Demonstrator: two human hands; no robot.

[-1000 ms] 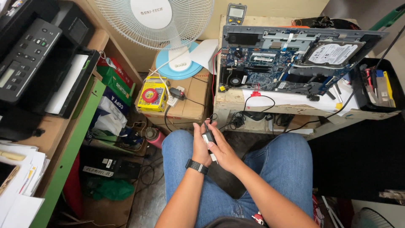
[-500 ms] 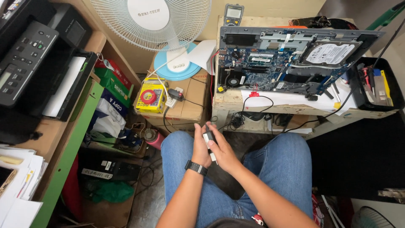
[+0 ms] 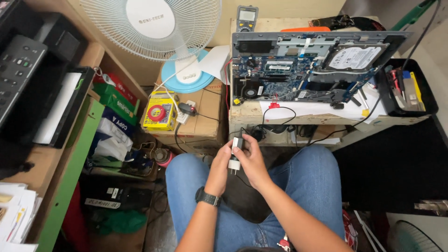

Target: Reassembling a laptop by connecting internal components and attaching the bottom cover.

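Both hands meet over the lap, above blue jeans. The left hand, with a black watch on its wrist, and the right hand together grip a small white plug adapter held upright, its prongs pointing down. Ahead, an opened laptop lies on a wooden bench, circuit board and hard drive exposed. A white fan stands on a cardboard box, beside a yellow box.

Most of the white plug adapter lies hidden between both hands — printer cut off left.
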